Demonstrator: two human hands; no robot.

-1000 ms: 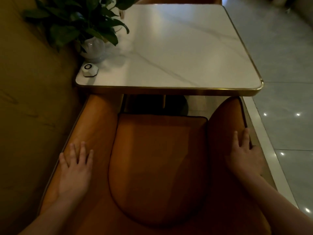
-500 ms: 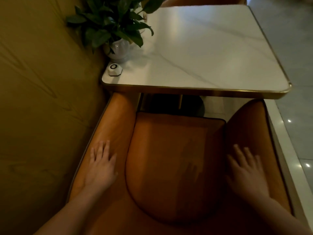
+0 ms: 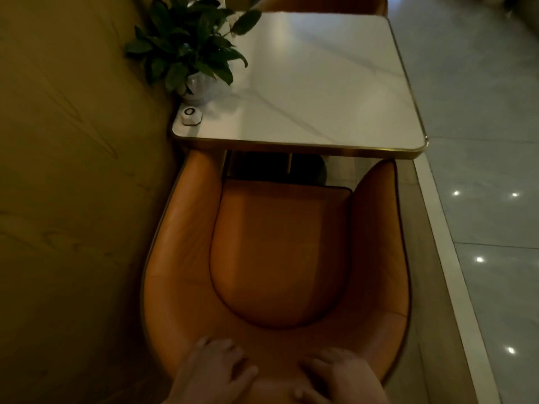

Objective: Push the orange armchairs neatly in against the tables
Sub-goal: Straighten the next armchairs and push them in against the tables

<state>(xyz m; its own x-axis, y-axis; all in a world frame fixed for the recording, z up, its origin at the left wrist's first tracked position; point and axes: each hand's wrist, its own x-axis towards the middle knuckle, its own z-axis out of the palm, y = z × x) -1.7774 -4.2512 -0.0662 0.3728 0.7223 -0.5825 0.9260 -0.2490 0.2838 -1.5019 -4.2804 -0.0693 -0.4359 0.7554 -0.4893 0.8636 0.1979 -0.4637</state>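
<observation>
Against a wood-panelled wall, the head view shows an orange armchair (image 3: 280, 252) facing a marble-topped counter (image 3: 320, 83), its 2 arm tips at the near edge and the seat front just short of it. Both hands are blurred: the left hand (image 3: 213, 371) and right hand (image 3: 335, 377) lie loose-fingered on top of the curved back, gripping nothing. The padded shell looks heavy, stiff and smooth-skinned, so palms spread on the back rim should drive it in straight.

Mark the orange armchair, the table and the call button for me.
orange armchair (image 3: 280, 252): head view, middle of its seat cushion.
table (image 3: 306, 147): head view, gold rim of its near edge.
call button (image 3: 191, 115): head view, its top face.
</observation>
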